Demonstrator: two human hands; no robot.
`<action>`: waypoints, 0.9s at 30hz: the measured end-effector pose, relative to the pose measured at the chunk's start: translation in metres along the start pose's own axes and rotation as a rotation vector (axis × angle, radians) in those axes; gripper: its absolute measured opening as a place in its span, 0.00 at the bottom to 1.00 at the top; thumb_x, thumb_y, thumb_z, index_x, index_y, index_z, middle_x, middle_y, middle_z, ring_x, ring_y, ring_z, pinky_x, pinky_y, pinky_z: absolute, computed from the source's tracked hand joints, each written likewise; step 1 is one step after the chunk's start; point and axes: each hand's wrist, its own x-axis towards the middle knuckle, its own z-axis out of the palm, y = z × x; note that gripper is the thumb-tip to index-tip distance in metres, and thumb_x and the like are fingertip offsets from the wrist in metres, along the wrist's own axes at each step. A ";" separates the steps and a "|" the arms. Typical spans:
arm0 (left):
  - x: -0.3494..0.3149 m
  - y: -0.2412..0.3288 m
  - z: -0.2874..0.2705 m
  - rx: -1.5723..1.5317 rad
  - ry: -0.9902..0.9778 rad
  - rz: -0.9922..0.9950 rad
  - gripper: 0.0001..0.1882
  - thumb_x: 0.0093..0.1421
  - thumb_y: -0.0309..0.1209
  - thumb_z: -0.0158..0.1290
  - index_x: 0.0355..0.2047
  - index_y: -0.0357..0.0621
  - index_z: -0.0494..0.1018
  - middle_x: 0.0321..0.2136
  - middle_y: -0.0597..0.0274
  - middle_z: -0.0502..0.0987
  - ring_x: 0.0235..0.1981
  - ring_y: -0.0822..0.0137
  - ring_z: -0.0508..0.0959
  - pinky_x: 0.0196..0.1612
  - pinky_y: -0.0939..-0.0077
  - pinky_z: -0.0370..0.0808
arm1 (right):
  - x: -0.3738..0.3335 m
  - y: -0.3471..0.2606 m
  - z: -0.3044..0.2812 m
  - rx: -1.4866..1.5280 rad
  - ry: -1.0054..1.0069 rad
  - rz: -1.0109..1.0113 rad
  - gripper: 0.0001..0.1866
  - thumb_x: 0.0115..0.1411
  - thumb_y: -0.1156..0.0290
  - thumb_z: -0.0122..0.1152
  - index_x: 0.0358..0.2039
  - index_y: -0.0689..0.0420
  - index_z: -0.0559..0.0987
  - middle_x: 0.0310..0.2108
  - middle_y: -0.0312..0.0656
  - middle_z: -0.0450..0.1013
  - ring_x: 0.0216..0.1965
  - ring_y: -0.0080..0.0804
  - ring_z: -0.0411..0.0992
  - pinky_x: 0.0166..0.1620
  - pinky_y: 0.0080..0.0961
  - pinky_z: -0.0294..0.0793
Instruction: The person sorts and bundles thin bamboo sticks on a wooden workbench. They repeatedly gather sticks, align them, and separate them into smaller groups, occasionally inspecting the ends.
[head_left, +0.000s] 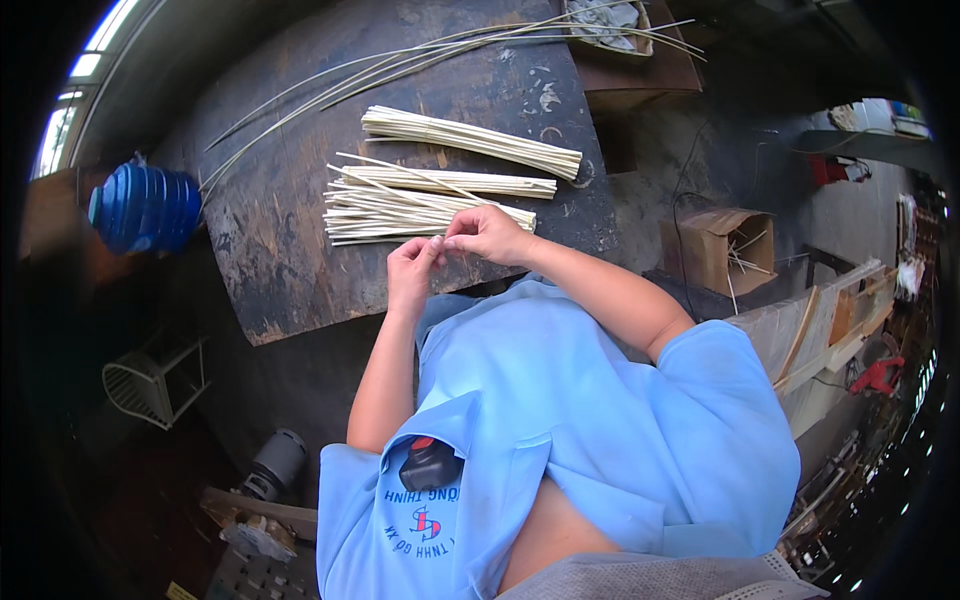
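Observation:
My left hand [411,268] and my right hand [490,235] meet at the fingertips, close to the near edge of the dark worktable [290,290]. Both are closed in a pinch; whatever lies between the fingers is too small or hidden to make out. Just beyond them is a loose pile of thin pale sticks [375,216], partly covered by my right hand. Behind that pile lies a narrower row of sticks [480,184], with a few resting across it at a slant. A thicker, neater bundle of sticks [470,140] sits farther away.
Several long, bent canes [400,62] stretch over the table's far side, reaching past its right edge. A blue water jug [147,208] stands left of the table. On the right is an open cardboard box [700,250] with sticks inside. A pale wire-like rack [150,385] lies lower left.

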 end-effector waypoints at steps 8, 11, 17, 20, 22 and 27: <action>0.023 0.010 -0.024 0.193 -0.232 -0.035 0.13 0.66 0.37 0.60 0.31 0.39 0.80 0.24 0.68 0.77 0.26 0.77 0.72 0.33 0.80 0.68 | -0.006 -0.009 0.025 -0.052 0.206 0.025 0.04 0.62 0.74 0.65 0.33 0.60 0.80 0.29 0.35 0.78 0.29 0.19 0.74 0.34 0.20 0.75; 0.033 0.012 -0.033 0.132 -0.315 -0.031 0.12 0.65 0.37 0.61 0.33 0.39 0.80 0.25 0.68 0.78 0.27 0.77 0.72 0.33 0.80 0.69 | -0.006 -0.002 0.032 -0.010 0.241 0.025 0.04 0.63 0.74 0.64 0.32 0.60 0.79 0.29 0.34 0.77 0.29 0.19 0.73 0.34 0.20 0.74; 0.032 0.011 -0.036 0.000 -0.350 -0.074 0.10 0.64 0.35 0.62 0.34 0.40 0.80 0.26 0.68 0.78 0.28 0.77 0.72 0.33 0.80 0.69 | -0.002 0.000 0.036 0.077 0.249 0.050 0.05 0.65 0.73 0.63 0.33 0.59 0.78 0.28 0.34 0.77 0.28 0.19 0.72 0.33 0.19 0.74; 0.036 0.010 -0.031 -0.022 -0.290 -0.089 0.10 0.64 0.35 0.61 0.34 0.40 0.80 0.26 0.68 0.78 0.27 0.77 0.73 0.34 0.80 0.70 | 0.007 0.000 0.025 0.029 0.214 0.043 0.05 0.65 0.73 0.63 0.32 0.59 0.78 0.27 0.33 0.76 0.27 0.18 0.72 0.31 0.18 0.73; 0.039 0.010 -0.026 -0.059 -0.210 -0.110 0.10 0.65 0.35 0.61 0.35 0.40 0.79 0.26 0.67 0.78 0.27 0.77 0.73 0.34 0.81 0.70 | 0.011 0.000 0.010 -0.002 0.190 0.076 0.05 0.65 0.74 0.63 0.31 0.59 0.78 0.25 0.33 0.75 0.25 0.18 0.72 0.29 0.18 0.72; 0.052 0.007 -0.016 -0.209 -0.063 -0.172 0.10 0.66 0.34 0.60 0.37 0.39 0.77 0.28 0.65 0.79 0.27 0.76 0.75 0.34 0.81 0.72 | 0.028 0.003 -0.020 0.115 0.141 0.106 0.07 0.61 0.71 0.67 0.33 0.60 0.79 0.24 0.31 0.75 0.23 0.18 0.72 0.28 0.18 0.72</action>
